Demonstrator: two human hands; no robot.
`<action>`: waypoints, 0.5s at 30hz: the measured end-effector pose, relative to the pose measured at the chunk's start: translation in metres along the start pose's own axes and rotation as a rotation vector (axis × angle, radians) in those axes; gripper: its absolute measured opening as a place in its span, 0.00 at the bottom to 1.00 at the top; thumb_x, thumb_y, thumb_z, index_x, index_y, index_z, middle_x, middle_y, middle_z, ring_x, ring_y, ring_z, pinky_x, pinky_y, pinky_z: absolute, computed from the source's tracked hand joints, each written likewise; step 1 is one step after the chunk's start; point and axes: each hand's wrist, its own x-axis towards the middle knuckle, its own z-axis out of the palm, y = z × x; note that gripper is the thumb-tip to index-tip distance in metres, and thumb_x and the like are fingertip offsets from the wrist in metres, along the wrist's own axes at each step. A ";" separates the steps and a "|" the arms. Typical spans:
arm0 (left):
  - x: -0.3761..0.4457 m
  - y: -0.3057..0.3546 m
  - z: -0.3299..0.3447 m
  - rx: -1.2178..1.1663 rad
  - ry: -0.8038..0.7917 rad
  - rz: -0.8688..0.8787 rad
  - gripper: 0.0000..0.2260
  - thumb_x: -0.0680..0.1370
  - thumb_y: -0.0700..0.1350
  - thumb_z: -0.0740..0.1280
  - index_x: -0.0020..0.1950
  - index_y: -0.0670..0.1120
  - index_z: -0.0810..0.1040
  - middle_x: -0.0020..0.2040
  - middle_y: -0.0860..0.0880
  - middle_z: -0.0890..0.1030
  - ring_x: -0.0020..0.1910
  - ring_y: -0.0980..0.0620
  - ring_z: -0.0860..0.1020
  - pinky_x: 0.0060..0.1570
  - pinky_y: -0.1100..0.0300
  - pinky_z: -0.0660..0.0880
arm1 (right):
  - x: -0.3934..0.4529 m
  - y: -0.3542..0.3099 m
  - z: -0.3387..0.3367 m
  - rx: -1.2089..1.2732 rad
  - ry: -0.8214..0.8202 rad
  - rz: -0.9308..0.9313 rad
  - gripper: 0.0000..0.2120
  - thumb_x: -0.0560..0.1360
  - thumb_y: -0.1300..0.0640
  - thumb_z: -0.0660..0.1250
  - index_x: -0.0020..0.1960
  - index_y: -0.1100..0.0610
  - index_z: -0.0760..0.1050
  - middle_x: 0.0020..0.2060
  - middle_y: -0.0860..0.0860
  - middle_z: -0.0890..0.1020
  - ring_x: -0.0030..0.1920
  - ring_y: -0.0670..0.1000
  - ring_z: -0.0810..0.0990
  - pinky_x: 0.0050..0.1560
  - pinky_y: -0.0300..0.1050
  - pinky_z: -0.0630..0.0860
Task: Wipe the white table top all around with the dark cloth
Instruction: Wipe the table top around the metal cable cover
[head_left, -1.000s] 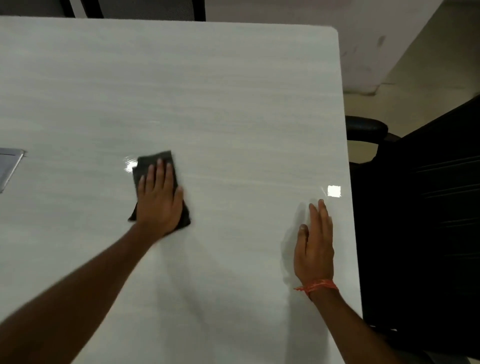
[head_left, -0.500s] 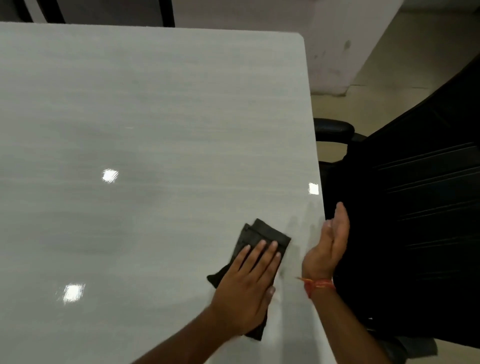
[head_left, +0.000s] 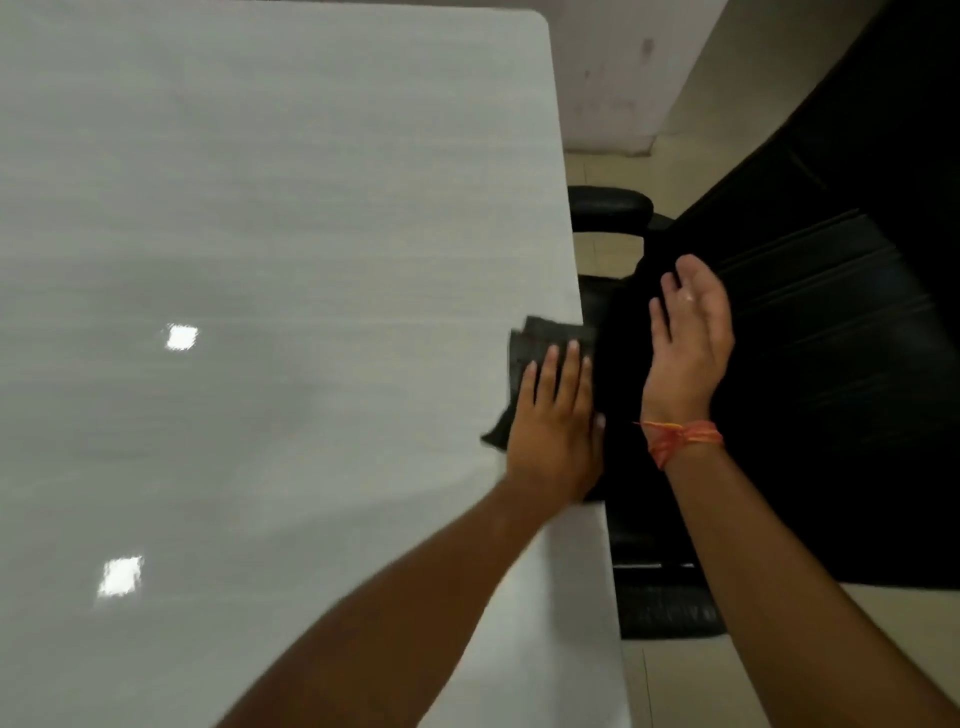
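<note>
The white table top (head_left: 270, 218) fills the left and middle of the view. A folded dark cloth (head_left: 540, 340) lies at the table's right edge. My left hand (head_left: 556, 431) presses flat on the cloth with straight fingers, covering its near part. My right hand (head_left: 685, 338) hovers off the table beyond the right edge, palm up and slightly cupped beside the cloth, holding nothing. An orange thread band circles that wrist.
A black office chair (head_left: 831, 364) stands close against the table's right edge, its armrest (head_left: 610, 205) just beyond the cloth. Pale floor (head_left: 691, 680) and a wall base show past the chair. Light glints sit on the table's left part.
My left hand slid the cloth from the table's middle rightward to the right edge. My right hand lifted off the table and moved beyond the edge, turning palm up.
</note>
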 end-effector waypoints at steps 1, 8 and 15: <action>-0.035 0.017 0.001 -0.009 -0.042 0.006 0.29 0.83 0.52 0.50 0.81 0.40 0.50 0.82 0.41 0.48 0.81 0.40 0.45 0.78 0.43 0.45 | -0.006 -0.007 0.000 -0.004 -0.016 0.019 0.19 0.84 0.63 0.54 0.74 0.64 0.64 0.72 0.57 0.70 0.72 0.51 0.70 0.75 0.51 0.65; 0.005 0.016 0.002 -0.042 -0.030 -0.076 0.29 0.83 0.52 0.51 0.81 0.41 0.50 0.82 0.41 0.49 0.81 0.42 0.47 0.77 0.42 0.48 | -0.022 -0.012 -0.011 -0.110 -0.137 0.043 0.26 0.79 0.54 0.58 0.75 0.62 0.65 0.72 0.55 0.70 0.73 0.50 0.69 0.75 0.51 0.65; -0.116 0.045 0.015 -0.039 -0.065 0.001 0.29 0.83 0.53 0.49 0.81 0.41 0.49 0.82 0.41 0.47 0.81 0.41 0.44 0.78 0.42 0.45 | -0.092 0.001 -0.056 -0.150 -0.097 0.126 0.23 0.78 0.53 0.58 0.72 0.58 0.68 0.70 0.54 0.72 0.71 0.51 0.71 0.74 0.51 0.67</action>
